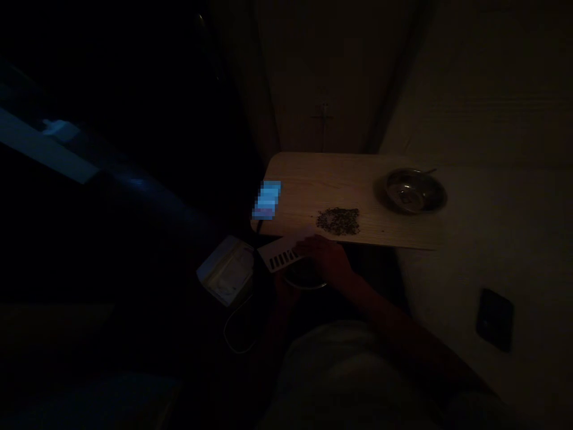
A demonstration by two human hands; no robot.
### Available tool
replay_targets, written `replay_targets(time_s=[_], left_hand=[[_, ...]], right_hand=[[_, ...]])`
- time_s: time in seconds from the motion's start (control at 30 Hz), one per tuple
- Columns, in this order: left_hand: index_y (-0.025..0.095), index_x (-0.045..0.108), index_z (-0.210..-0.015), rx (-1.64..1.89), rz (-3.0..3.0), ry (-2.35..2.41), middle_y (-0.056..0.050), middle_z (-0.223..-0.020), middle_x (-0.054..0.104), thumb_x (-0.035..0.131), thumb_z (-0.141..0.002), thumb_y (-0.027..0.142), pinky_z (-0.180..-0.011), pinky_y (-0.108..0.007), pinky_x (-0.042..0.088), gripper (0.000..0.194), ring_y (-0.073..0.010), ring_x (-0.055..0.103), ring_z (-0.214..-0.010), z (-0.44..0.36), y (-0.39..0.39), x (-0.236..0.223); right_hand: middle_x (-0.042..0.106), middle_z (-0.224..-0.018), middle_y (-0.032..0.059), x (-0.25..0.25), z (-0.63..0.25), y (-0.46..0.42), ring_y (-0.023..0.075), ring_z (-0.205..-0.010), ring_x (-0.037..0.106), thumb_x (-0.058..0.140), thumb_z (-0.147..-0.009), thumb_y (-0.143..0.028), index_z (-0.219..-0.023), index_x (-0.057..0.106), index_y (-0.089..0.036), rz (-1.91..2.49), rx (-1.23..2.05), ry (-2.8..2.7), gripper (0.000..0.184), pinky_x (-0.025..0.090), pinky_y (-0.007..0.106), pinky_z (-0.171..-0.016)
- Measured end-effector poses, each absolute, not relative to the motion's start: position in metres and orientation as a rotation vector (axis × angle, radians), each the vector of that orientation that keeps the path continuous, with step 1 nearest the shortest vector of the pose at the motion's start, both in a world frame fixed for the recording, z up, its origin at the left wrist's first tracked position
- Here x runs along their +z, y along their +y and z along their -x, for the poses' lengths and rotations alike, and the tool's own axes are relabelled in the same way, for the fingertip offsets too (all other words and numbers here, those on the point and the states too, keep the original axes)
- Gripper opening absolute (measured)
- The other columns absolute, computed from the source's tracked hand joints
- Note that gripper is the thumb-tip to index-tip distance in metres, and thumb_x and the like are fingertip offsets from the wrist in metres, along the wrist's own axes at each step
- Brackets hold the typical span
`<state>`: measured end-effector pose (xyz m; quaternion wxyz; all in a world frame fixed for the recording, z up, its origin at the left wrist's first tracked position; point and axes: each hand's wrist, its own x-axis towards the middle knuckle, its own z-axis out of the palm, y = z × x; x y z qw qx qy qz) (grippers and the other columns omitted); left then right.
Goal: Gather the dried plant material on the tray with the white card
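A small heap of dark, seed-like grains [338, 221] lies on a light wood tabletop [322, 179], close to its near edge. The room is very dim, so the grains are hard to make out exactly. The right hand [324, 257] is at that near edge, just beside the heap, with its fingers fairly closed over the end of a slotted white plastic piece [280, 255]. The piece juts left past the table edge, and its dark slots face up. Below the hand, a pale round rim [305, 285] of a bowl shows in shadow. The left hand is lost in darkness under the table edge, so I cannot tell how open it is or what it has.

Toward the far right of the tabletop sits a shallow metal bowl [414, 190] with a thin handle leaning out of it. At the table's left edge glows a blurred phone screen [267, 200]. Further left and nearer lies a white box [226, 270] with a thin white cable [235, 331].
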<state>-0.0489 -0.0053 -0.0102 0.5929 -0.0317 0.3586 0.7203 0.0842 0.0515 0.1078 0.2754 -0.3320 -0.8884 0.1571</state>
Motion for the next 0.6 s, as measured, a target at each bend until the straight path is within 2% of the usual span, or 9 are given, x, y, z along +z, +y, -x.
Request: replay_targets(time_s=[0.17,0.47,0.6], left_hand=[[0.021,0.068,-0.1,1.688,0.025,0.851,-0.009,-0.113,0.069,0.057,-0.081,0.032,-0.1,-0.045,0.043,0.025,-0.0285,0.054,-0.121,0.052,-0.01,-0.007],[0.021,0.065,-0.109,1.675,-0.005,0.897,-0.009,-0.118,0.067,0.055,-0.082,0.037,-0.101,-0.045,0.042,0.033,-0.027,0.054,-0.122,0.049,-0.01,0.001],[0.02,0.066,-0.106,1.685,-0.025,0.907,-0.009,-0.116,0.067,0.057,-0.081,0.037,-0.102,-0.043,0.041,0.032,-0.0271,0.054,-0.122,0.049,-0.011,-0.004]], right_hand=[[0.066,-0.124,0.0009,0.102,-0.085,0.048,0.0205,-0.118,0.06,0.056,-0.09,-0.02,-0.117,0.067,-0.03,0.892,0.448,-2.364,0.031,0.037,0.042,-0.111],[0.065,-0.125,0.0007,0.1,-0.085,0.045,0.0207,-0.119,0.059,0.053,-0.091,-0.017,-0.119,0.066,-0.03,0.907,0.453,-2.352,0.034,0.038,0.043,-0.111],[0.065,-0.126,0.0017,0.099,-0.085,0.044,0.021,-0.119,0.059,0.055,-0.09,-0.018,-0.118,0.066,-0.029,0.905,0.449,-2.36,0.032,0.038,0.043,-0.111]])
